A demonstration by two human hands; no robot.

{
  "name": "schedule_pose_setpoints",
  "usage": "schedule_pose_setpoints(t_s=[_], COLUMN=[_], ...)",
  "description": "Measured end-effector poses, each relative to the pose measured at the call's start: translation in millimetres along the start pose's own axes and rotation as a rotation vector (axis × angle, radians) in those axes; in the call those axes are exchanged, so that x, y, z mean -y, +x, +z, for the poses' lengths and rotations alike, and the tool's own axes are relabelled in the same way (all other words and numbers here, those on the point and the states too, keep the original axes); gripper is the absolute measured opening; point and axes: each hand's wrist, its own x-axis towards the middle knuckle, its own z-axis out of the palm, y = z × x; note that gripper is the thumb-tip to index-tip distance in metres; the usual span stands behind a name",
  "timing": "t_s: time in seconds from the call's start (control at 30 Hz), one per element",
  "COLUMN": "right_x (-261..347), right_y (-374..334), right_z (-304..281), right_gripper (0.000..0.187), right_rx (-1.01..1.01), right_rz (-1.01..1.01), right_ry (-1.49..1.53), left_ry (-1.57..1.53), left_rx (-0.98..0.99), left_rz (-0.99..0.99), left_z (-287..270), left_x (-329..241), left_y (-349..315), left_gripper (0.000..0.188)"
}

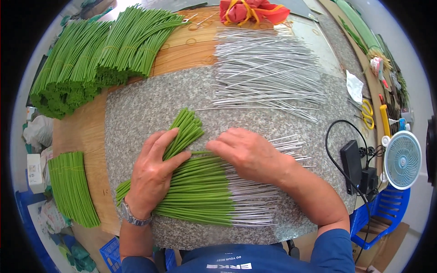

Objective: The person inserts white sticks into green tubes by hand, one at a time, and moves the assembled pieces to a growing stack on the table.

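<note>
My left hand (152, 170) is closed round a loose bunch of thin green tubes (185, 129), whose far ends fan out past the fingers. Its thumb touches the near end of one green tube lying toward my right hand. My right hand (248, 152) is pinched at the other end of that tube; its fingertips hide what they hold, probably a wire. Under both hands lies a row of green tubes (195, 193) with silver wires (252, 207) sticking out to the right. A wide spread of bare silver wires (268, 68) lies beyond my right hand.
Tied bundles of green tubes (104, 54) are piled at the far left, and another bundle (73, 189) lies at the left edge. A red cloth bag (255, 11) sits at the back. On the right are yellow scissors (368, 113), a black adapter (350, 166) with cable, and a small fan (402, 159).
</note>
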Motion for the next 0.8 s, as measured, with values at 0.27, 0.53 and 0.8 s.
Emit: schedule_pose_setpoints(t_s=[0.27,0.53,0.8], right_x=[-32,-60,-56], right_y=[-7,-7,-9], right_z=[-24,-38,-38], right_gripper=[0.023,0.014,0.017], right_rx=[-0.303,-0.22,-0.149], right_rz=[0.2,0.269,0.227], right_ry=[-0.266,-0.312,-0.404], left_ry=[-0.008,-0.039,-0.051], left_rx=[0.034,0.046,0.045], left_rz=[0.02,-0.039,-0.012], left_z=[-2,-2,-1], left_x=[0,-3,0], left_y=[0,-1,-2], left_gripper=[0.039,0.037,0.034])
